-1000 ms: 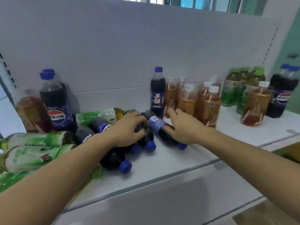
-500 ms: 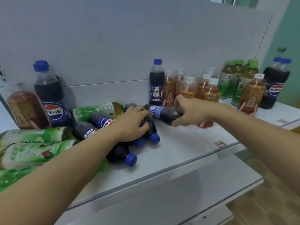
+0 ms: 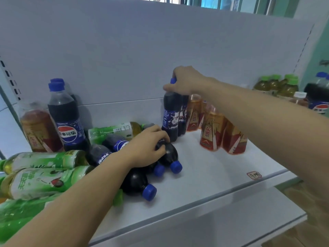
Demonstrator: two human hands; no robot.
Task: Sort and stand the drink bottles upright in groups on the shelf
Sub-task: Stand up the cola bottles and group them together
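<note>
Now, left side: green tea bottles (image 3: 42, 159) lie flat on the shelf (image 3: 213, 177) | left hand (image 3: 145, 148) curls over a lying Pepsi bottle (image 3: 168, 154), likely heavy and slick; best gripped mid-body | right hand (image 3: 185, 81) grips the upright Pepsi bottle (image 3: 170, 114) at its neck, beside the amber tea bottles (image 3: 211, 129).

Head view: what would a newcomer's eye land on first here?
The right hand gripping an upright Pepsi bottle by its neck at the shelf's back, beside the orange tea bottles. Then the left hand gripping a Pepsi bottle in the heap of fallen cola bottles at centre-left.
</note>
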